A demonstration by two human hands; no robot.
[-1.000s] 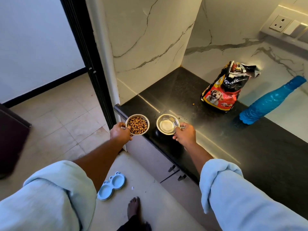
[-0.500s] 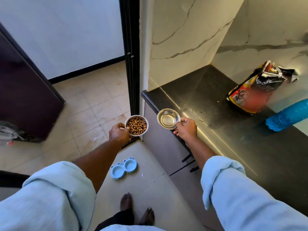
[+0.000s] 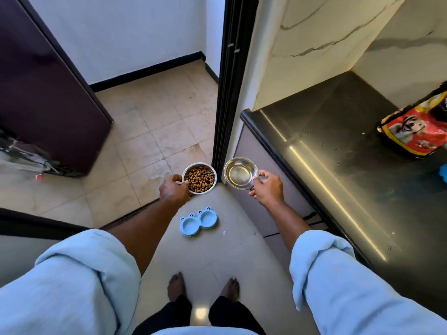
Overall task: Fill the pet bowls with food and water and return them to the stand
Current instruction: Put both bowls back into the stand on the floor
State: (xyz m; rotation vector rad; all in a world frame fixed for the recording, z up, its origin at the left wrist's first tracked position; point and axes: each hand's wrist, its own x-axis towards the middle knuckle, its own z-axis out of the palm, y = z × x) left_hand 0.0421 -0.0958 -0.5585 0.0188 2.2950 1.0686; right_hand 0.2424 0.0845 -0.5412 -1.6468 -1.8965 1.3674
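Single head-worn wide-angle view, standing height, facing steeply down; floor [image 3: 217, 257] centre, counter [image 3: 338, 146] right.

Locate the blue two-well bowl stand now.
Head view, centre: light-blue plastic two-well stand on the beige floor, ahead of the bare feet, left of the grey cabinet.

The bowl of kibble [image 3: 200, 178] is held by its near rim in the left hand [image 3: 173, 191], and the bowl of water [image 3: 240, 173] is held just to its right in the right hand [image 3: 267, 188] — side by side, not touching. Below and between the hands, the stand [image 3: 196, 220] is seen on the floor [image 3: 229, 262], ahead of the feet [image 3: 176, 286]. A counter [image 3: 338, 165] is found on the right, with a food bag [image 3: 416, 131] lying on it at the far end — a door frame [image 3: 227, 81] is set behind the bowls, and a cabinet [image 3: 48, 93] far left.
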